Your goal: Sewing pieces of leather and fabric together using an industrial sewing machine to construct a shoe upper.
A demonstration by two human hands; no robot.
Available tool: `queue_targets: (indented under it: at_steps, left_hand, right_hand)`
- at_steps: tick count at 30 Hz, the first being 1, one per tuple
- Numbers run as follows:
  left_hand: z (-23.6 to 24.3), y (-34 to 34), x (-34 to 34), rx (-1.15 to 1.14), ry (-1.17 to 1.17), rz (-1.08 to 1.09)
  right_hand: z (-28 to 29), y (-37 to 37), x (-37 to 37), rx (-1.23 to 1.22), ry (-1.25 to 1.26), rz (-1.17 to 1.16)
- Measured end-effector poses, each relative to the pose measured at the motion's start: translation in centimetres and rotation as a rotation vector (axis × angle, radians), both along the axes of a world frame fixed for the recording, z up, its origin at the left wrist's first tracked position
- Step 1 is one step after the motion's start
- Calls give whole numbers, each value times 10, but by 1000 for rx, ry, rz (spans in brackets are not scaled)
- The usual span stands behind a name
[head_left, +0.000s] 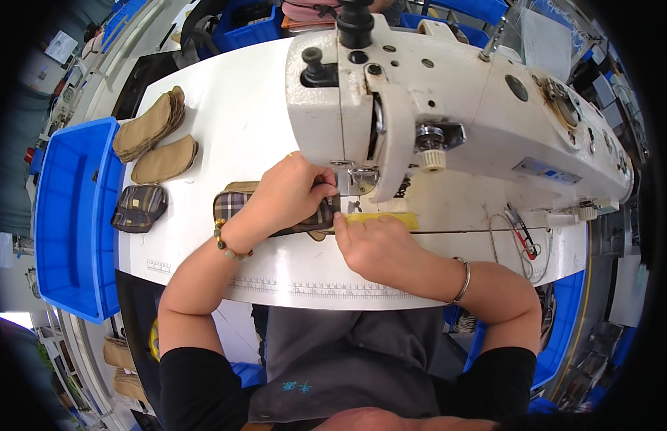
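Observation:
A plaid fabric pouch piece [228, 206] with a tan layer lies on the white table, its right end beneath the sewing machine's [391, 79] needle area. My left hand [294, 190] rests over the piece, thumb and fingers pinched at its edge beside the presser foot [362, 179]. On the near side of that same end, my right hand [376, 248] is curled, its thumb and index finger closed on the dark edge. A yellow strip [391, 218] lies flat just beyond my right knuckles. My fingers hide part of the stitched edge.
At the left are a stack of tan fabric pieces [150, 128], a separate tan piece [165, 159] and a dark plaid pouch [140, 208]. A blue bin [76, 287] stands beyond them. Red-handled snips [524, 237] lie at the right; a printed ruler [305, 289] follows the near edge.

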State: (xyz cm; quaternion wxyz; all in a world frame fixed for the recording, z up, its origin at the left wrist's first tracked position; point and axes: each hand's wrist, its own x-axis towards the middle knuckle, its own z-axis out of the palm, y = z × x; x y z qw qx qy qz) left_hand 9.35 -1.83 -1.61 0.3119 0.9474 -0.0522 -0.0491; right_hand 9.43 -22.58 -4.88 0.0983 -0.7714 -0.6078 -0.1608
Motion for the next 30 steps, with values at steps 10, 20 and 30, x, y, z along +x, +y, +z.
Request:
queue_targets:
  at_steps: [10, 20, 30]
  left_hand:
    - [-5, -4, 18, 85, -158, -7]
    - [-20, -2, 41, -12, -431, -156]
    - [-16, 2, 38, -13, -488, -138]
  right_hand:
    - [-2, -2, 17, -7, -79, -129]
    - [-7, -3, 31, 101, 63, -134]
    - [-9, -2, 32, 103, 1, -123]
